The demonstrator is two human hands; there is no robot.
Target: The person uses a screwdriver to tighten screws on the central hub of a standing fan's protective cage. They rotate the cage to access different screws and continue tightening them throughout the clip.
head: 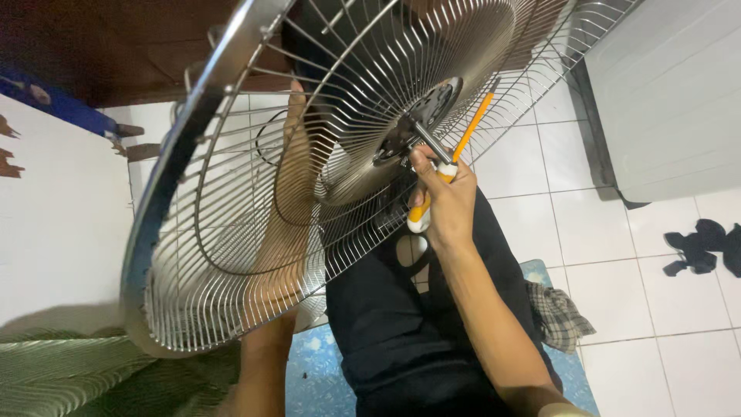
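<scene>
White tiled floor (587, 232), person seated. Right hand (446, 197) clamped on orange-handled screwdriver (451, 158) at fan grille (309, 177) hub, over lap. Left hand (297, 116) behind grille, grip unclear. Risk: tip slipping off hub, grille tilting.

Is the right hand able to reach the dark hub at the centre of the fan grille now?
Probably yes: the right hand, holding an orange screwdriver, is already right beside the hub, with nothing between them.

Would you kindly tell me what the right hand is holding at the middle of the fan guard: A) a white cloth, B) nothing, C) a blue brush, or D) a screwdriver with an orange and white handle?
D: the right hand grips a screwdriver at the hub of the fan guard.
</scene>
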